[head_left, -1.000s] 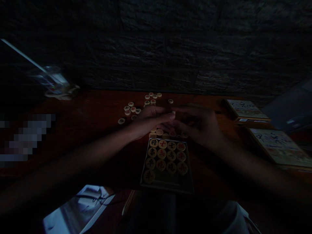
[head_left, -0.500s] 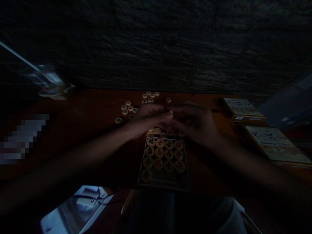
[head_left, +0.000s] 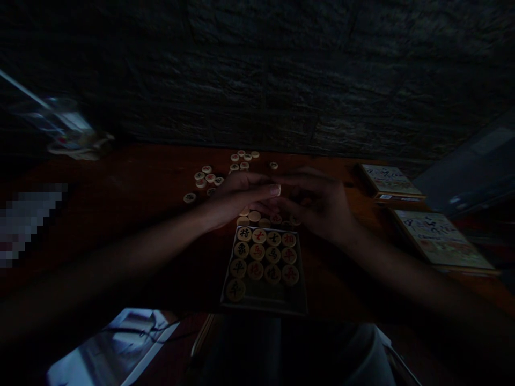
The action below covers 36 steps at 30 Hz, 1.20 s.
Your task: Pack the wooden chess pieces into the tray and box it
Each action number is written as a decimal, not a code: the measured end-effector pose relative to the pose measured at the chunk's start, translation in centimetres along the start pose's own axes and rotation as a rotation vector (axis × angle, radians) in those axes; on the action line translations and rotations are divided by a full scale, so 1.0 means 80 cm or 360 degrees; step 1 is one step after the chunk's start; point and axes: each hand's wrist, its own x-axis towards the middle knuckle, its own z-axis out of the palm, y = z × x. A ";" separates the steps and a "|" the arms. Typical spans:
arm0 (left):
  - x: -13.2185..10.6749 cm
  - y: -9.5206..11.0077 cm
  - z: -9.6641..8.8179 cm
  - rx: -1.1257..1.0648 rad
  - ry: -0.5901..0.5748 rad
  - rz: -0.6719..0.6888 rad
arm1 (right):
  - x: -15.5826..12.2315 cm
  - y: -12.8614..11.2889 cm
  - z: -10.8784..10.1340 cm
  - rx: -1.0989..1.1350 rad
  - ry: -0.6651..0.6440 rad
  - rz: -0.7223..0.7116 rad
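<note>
My left hand (head_left: 237, 198) and my right hand (head_left: 322, 206) meet fingertip to fingertip above the wooden table (head_left: 132, 193), just beyond a shallow tray (head_left: 263, 308). Both have curled fingers, pinched together around something small and pale that I cannot make out in the dim light. Round chess pieces (head_left: 257, 252) with black and red characters lie in rows in the tray. A few more pieces (head_left: 254, 216) sit under my hands at the tray's far edge. Loose pieces (head_left: 209, 178) are scattered beyond my left hand.
Two flat printed boxes (head_left: 388, 181) (head_left: 438, 238) lie at the right. A glass with a straw (head_left: 68, 131) stands at the far left. A pale sheet with a cable (head_left: 112, 343) lies near the bottom left. A dark stone wall (head_left: 257, 69) backs the table.
My hands stay joined over the same spot. The whole view has drifted slightly left and up in the picture as my head moved.
</note>
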 end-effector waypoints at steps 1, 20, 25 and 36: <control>0.000 0.001 0.001 -0.0008 0.0017 -0.0006 | 0.000 0.000 0.000 0.0010 -0.0001 0.0007; 0.003 -0.007 -0.005 0.0110 0.0274 0.0308 | 0.001 -0.009 0.004 0.0320 0.0059 0.0451; 0.000 -0.004 -0.001 0.0451 0.0359 0.0418 | 0.004 -0.008 0.008 0.0444 0.0169 0.0629; -0.005 0.000 0.008 0.0515 0.0458 0.0454 | 0.005 -0.004 0.012 0.0806 0.0116 0.0989</control>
